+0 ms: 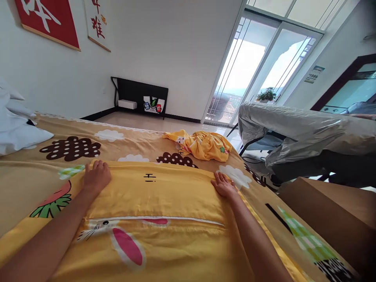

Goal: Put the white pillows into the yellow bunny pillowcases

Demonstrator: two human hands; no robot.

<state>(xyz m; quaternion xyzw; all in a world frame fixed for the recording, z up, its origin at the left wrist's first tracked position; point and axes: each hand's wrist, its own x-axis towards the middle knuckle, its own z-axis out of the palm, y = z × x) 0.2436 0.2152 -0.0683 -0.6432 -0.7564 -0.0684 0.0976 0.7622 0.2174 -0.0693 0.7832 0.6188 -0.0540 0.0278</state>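
Left hand (pixel 98 177) and right hand (pixel 225 187) rest on apparently folded yellow cloth (pixel 173 196).

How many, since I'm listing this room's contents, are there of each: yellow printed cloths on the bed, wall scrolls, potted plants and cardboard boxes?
Yellow printed cloths: 2 (one spread, seemingly a single piece, under the left hand and right hand; one crumpled)
Wall scrolls: 2
Potted plant: 1
Cardboard box: 1
Total: 6
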